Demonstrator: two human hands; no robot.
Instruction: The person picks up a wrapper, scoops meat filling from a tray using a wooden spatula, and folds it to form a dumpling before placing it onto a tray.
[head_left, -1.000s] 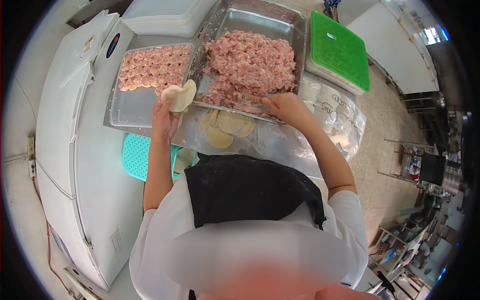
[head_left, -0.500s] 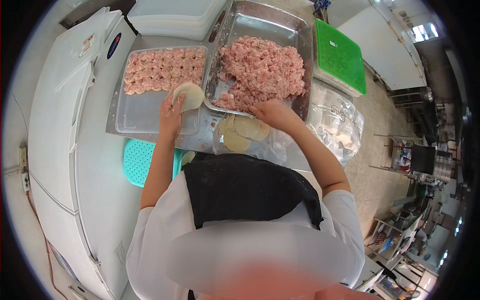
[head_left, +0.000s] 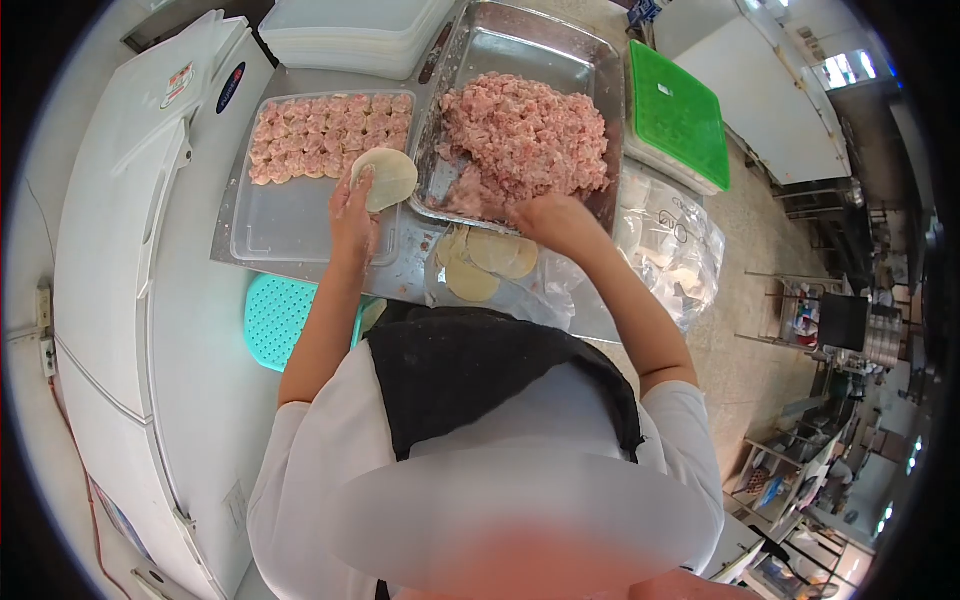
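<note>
Holding the round dough wrapper [head_left: 385, 178] flat on our left hand [head_left: 352, 215], we have the fingers spread beneath it, open like a little plate, and it hovers over the near corner of the clear plastic tray [head_left: 270, 225] where the finished dumplings [head_left: 330, 135] sit in neat rows along the far side. To do this well we judge the palm should stay level and slightly cupped, so the filling lands in the middle and the edges stay clean for sealing. Moving right, our right hand [head_left: 555, 218] dips at the near edge of the steel pan [head_left: 520, 45], fingers curled down into the pink minced filling [head_left: 525, 135]; whether they already pinch a portion we cannot tell. A modest scoop seems wise, since too much would burst the wrapper. Just below that hand, spare wrappers [head_left: 485, 262] lie fanned on a plastic sheet on the tabletop [head_left: 400, 265]. Further right sits a box with a green lid [head_left: 680, 105], and a clear bag [head_left: 670, 240]. A white chest freezer [head_left: 130, 250] flanks the left; kitchen racks stand on the far right.
</note>
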